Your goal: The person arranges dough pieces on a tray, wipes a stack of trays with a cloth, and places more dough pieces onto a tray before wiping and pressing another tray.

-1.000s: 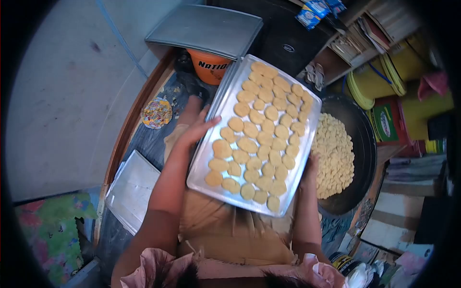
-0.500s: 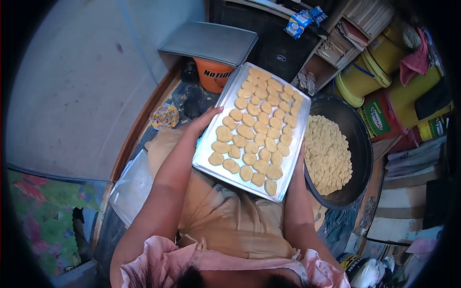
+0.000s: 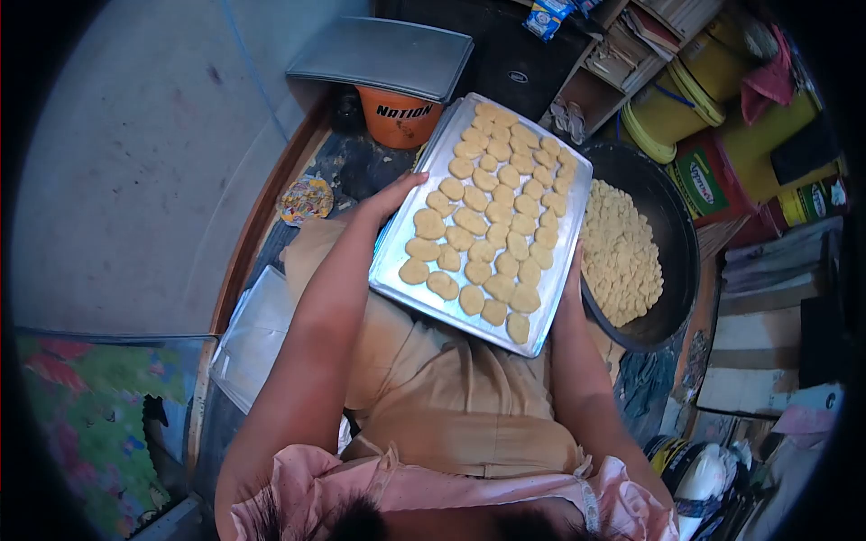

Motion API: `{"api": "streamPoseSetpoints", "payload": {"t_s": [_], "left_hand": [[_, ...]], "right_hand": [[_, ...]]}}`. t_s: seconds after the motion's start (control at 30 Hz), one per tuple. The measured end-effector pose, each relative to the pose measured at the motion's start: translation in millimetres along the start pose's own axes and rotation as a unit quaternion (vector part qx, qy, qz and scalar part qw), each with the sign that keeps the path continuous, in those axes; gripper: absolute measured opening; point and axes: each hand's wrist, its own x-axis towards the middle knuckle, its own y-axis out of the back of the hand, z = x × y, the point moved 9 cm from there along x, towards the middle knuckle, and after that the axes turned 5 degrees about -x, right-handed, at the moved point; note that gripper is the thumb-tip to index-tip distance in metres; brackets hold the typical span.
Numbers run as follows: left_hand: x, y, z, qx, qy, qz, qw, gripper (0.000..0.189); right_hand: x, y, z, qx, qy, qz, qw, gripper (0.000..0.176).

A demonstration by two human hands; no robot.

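Over a tan-clothed lap, the left hand and right hand gripped opposite long edges of a silver rectangular metal tray bearing flat, pale-yellow dough pieces. To its right sat a round black tub of yellow dough lumps; beyond stood an orange plastic bucket.

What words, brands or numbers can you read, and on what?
"NATION": on the orange bucket.
Possibly "Approved", blurred: on the green label at right.
Too small or blurred to read: the oval badge on the black box, the blue packet, the yellow-green label at far right, the black-and-yellow container at lower right.
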Motion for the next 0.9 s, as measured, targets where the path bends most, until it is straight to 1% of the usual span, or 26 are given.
{"api": "streamPoseSetpoints", "payload": {"t_s": [0.07, 0.13, 0.2, 0.23, 0.33, 0.43, 0.47, 0.57, 0.6, 0.63, 0.67, 0.77, 0.9], "left_hand": [[-4.6, 2.7, 4.1, 0.030, 0.008, 0.027, 0.999, 0.094], [0.7, 3.2, -3.8, 0.010, 0.043, 0.001, 0.999, 0.093], [6.3, 2.1, -9.0, 0.001, 0.051, -0.005, 0.999, 0.086], [9.7, 3.4, -9.5, 0.001, 0.042, 0.003, 0.999, 0.081], [27.6, 15.2, -25.0, -0.020, 0.040, 0.005, 0.999, 0.075], [3.3, -4.9, -13.1, -0.052, 0.034, -0.008, 0.998, 0.072], [21.0, 8.4, -26.3, -0.052, 0.032, -0.007, 0.998, 0.072], [35.6, 18.2, -29.4, -0.067, 0.008, -0.004, 0.998, 0.069], [15.0, 6.9, -14.7, -0.059, -0.002, 0.006, 0.998, 0.069], [-2.4, -3.7, -4.3, -0.051, -0.006, 0.015, 0.999, 0.068], [-8.6, -10.3, -0.5, -0.071, -0.015, 0.002, 0.997, 0.068], [-9.2, -17.5, -9.9, -0.126, 0.027, -0.038, 0.991, 0.068], [-9.8, -15.1, -11.9, -0.123, 0.024, -0.025, 0.992, 0.072]], "right_hand": [[2.2, 12.1, -0.3, -0.020, 0.007, 0.027, 0.999, 0.080], [5.2, 25.7, -1.5, -0.036, 0.011, 0.052, 0.998, 0.080], [5.7, 36.9, 1.5, -0.046, 0.016, 0.062, 0.997, 0.079], [6.8, 43.0, 2.0, -0.050, 0.019, 0.064, 0.997, 0.079], [14.0, 55.5, 2.4, -0.059, 0.025, 0.059, 0.996, 0.078], [20.5, 67.6, -3.9, -0.072, 0.028, 0.053, 0.996, 0.078], [18.1, 65.8, -13.0, -0.126, 0.055, 0.077, 0.988, 0.078], [35.0, 71.4, -15.1, -0.098, 0.089, 0.022, 0.991, 0.077], [36.4, 62.4, -20.8, -0.104, 0.109, -0.013, 0.989, 0.075], [39.8, 63.1, -22.1, -0.111, 0.101, -0.008, 0.989, 0.076], [38.9, 66.6, -19.1, -0.116, 0.092, 0.004, 0.989, 0.077], [35.4, 71.2, -15.8, -0.120, 0.071, 0.028, 0.990, 0.078], [31.5, 66.9, -17.9, -0.120, 0.050, 0.035, 0.991, 0.079]]}}
